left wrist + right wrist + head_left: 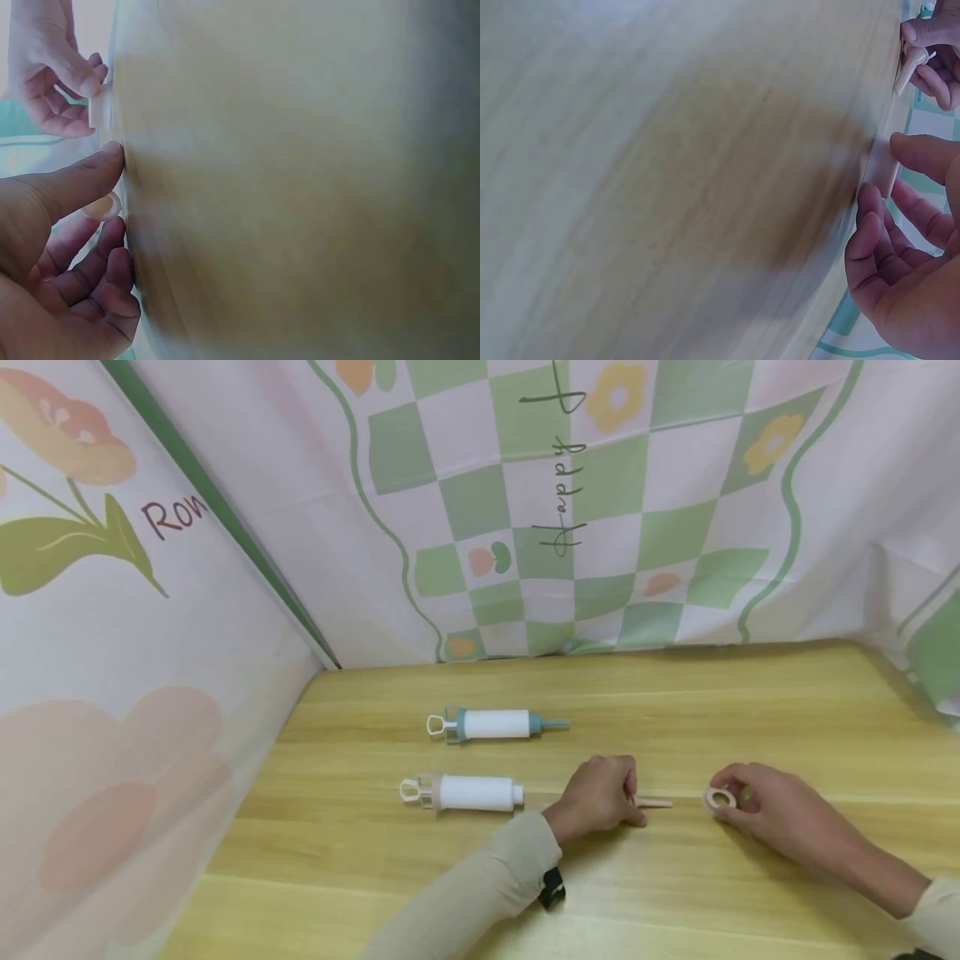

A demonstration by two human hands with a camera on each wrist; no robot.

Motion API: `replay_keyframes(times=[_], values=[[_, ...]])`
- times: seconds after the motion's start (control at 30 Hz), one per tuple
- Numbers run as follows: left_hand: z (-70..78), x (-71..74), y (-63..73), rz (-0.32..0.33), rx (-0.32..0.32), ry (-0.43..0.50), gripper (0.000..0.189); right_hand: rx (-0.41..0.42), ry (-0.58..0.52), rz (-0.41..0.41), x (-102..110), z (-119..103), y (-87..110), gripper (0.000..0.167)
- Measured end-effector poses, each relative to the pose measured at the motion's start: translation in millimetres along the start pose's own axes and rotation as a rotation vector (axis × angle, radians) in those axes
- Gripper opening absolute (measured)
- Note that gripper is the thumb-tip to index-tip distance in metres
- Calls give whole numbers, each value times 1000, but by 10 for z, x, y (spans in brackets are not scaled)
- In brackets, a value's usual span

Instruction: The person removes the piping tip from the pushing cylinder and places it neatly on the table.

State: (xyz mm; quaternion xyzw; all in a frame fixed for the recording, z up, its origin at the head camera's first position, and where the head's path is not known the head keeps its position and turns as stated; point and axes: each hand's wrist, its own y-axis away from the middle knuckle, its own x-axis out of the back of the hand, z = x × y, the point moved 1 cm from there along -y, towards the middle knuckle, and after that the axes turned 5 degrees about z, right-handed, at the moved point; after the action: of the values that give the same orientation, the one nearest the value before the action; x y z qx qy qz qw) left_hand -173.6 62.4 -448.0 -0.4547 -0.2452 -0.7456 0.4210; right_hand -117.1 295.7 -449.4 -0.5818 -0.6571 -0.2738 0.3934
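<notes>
In the head view my left hand (600, 797) pinches a small beige nozzle (657, 802) low over the wooden table, its narrow tip pointing right. The nozzle's wider end (105, 207) shows between thumb and fingers in the left wrist view. To the right, my right hand (783, 814) holds a beige ring (709, 800) on edge between thumb and fingers, its hole showing. The ring's side (883, 166) shows in the right wrist view. A gap separates nozzle and ring. Left of my left hand lies a white syringe-like tube (476, 793) with a beige collar and pull handle.
Behind that tube lies a similar white one (497, 724) with blue-green ends and a thin blue-green nozzle (556, 724). The wooden table (337, 877) meets a patterned cloth (540, 527) at the back and a flowered cloth (150, 677) on the left.
</notes>
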Motion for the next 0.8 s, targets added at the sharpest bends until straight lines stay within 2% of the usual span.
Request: replay_keyframes(times=[0.17,0.47,0.8], values=[[-18,-14,-5,2,-18,-2,42,-7,6,-7,8,-12,-2,34],[-27,-12,0,-13,-15,38,41,-43,-2,8,61,5,33,50],[-66,10,3,-48,-19,95,40,-22,5,29,92,-12,78,49]])
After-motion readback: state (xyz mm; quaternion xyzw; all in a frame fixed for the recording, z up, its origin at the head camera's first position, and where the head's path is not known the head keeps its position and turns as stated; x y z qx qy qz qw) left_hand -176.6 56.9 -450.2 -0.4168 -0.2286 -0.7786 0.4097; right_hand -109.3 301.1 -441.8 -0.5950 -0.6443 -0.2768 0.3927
